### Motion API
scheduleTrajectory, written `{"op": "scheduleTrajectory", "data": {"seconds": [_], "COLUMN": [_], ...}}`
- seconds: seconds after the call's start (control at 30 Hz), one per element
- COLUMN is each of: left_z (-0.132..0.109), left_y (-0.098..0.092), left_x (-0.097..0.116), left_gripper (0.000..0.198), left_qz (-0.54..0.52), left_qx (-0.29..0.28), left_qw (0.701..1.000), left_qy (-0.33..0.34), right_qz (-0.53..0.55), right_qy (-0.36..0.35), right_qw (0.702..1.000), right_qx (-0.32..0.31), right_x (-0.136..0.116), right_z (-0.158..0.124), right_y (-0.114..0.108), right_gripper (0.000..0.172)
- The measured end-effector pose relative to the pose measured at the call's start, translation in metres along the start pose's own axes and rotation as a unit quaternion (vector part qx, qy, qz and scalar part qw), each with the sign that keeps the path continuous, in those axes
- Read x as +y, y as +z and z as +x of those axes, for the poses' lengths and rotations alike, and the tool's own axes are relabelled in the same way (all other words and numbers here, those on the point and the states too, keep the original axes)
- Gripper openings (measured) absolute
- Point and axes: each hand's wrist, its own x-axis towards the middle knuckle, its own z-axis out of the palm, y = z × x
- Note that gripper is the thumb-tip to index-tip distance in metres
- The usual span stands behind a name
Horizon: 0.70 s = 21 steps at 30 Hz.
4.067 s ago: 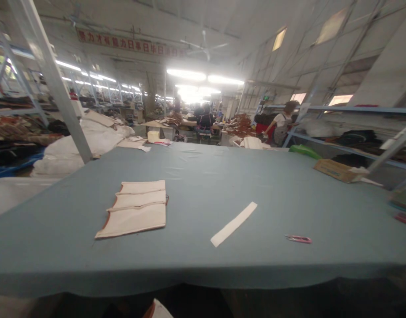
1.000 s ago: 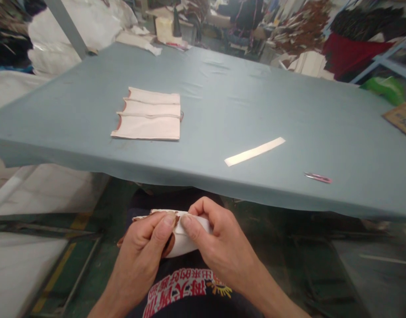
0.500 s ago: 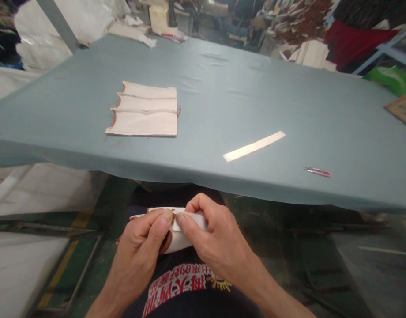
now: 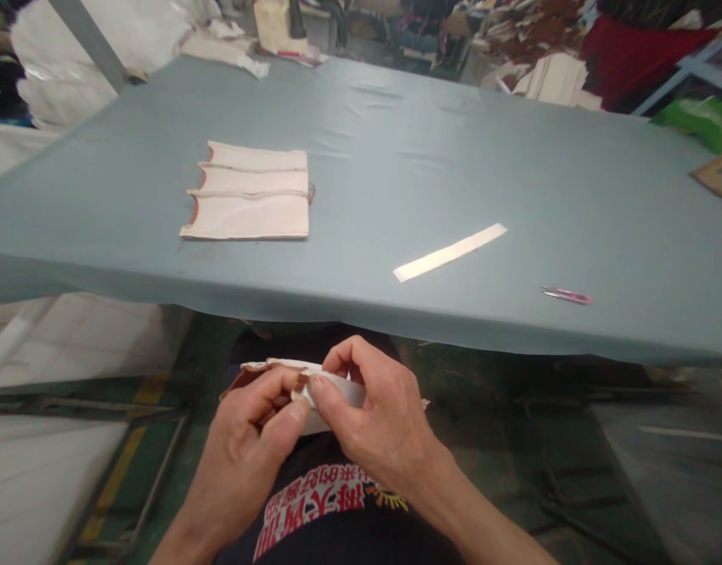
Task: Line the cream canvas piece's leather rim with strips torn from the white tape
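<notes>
Below the table's near edge, over my lap, both hands pinch one cream fabric piece with a brown underside (image 4: 260, 370). My left hand (image 4: 243, 443) grips its left part with thumb and fingers closed. My right hand (image 4: 376, 420) pinches the fabric's white right part, thumb against thumb. On the grey-blue table (image 4: 396, 157) lies a stack of three similar cream pieces (image 4: 249, 192), left of centre.
A cream fabric strip (image 4: 449, 252) and a small pink thread snipper (image 4: 567, 295) lie on the table's right half. White sacks (image 4: 72, 55) stand at the far left, a cardboard box (image 4: 720, 174) at the right edge. Fabric piles fill the background.
Four seconds ago no hands showed and the view faced the hall. Since one second ago my hands have kept their pinch and shifted slightly, turning the piece's brown edge up at the left.
</notes>
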Motion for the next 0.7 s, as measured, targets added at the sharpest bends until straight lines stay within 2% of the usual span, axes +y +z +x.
{"op": "scheduleTrajectory", "data": {"seconds": [0.13, 0.27, 0.37, 0.43, 0.57, 0.7], "left_z": [0.001, 0.001, 0.001, 0.002, 0.004, 0.004], "left_y": [0.004, 0.010, 0.012, 0.011, 0.013, 0.019], "left_x": [0.000, 0.002, 0.006, 0.007, 0.004, -0.002], "left_gripper": [0.026, 0.030, 0.030, 0.028, 0.027, 0.028], "left_qz": [0.004, 0.028, 0.040, 0.041, 0.049, 0.050], "left_qx": [0.011, 0.027, 0.023, 0.015, -0.003, 0.024], "left_qw": [1.000, 0.999, 0.998, 0.999, 0.999, 0.997], "left_qy": [0.018, 0.036, 0.030, 0.021, 0.016, 0.050], "right_qz": [0.027, 0.080, 0.130, 0.173, 0.279, 0.403], "right_qy": [0.001, -0.002, 0.016, 0.046, 0.110, 0.210], "right_qw": [1.000, 0.997, 0.991, 0.981, 0.937, 0.851], "right_qx": [0.015, 0.003, -0.029, -0.073, -0.181, -0.264], "right_x": [0.002, 0.006, 0.009, 0.012, 0.021, 0.039], "right_z": [-0.002, -0.004, -0.004, -0.001, 0.008, 0.017], "right_y": [0.002, 0.002, -0.001, -0.005, -0.011, -0.004], "right_gripper": [0.012, 0.013, 0.014, 0.018, 0.029, 0.052]}}
